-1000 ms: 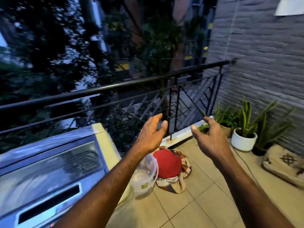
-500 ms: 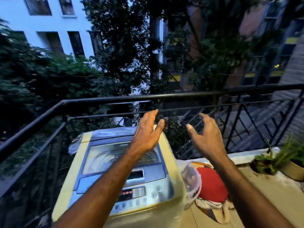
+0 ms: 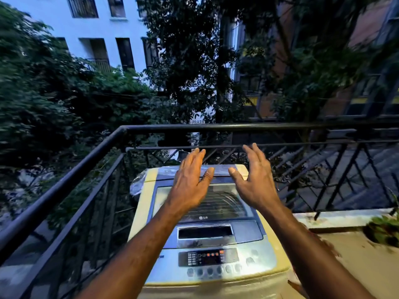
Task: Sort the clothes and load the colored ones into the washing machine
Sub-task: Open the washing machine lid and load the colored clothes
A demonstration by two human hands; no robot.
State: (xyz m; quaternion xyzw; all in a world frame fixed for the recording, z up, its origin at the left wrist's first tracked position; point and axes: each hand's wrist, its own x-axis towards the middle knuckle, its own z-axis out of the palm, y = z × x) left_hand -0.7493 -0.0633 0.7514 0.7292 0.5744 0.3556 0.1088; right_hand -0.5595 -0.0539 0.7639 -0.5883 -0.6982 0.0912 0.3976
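Note:
A top-loading washing machine [image 3: 216, 262] stands in front of me on the balcony, cream-sided with a grey-blue top. Its glass lid [image 3: 222, 203] is closed and the control panel [image 3: 205, 256] faces me. My left hand [image 3: 190, 182] hovers over the left of the lid, fingers straight, holding nothing. My right hand [image 3: 254, 180] hovers over the right of the lid, fingers spread and empty. No clothes are in view.
A black metal railing [image 3: 216, 127] runs behind and to the left of the machine. A low ledge [image 3: 336, 219] and a potted plant [image 3: 386, 229] lie to the right. Trees and buildings fill the background.
The view has swung left from the clothes pile and plants to face the washing machine squarely. Both hands have moved over its lid and the fingers have straightened.

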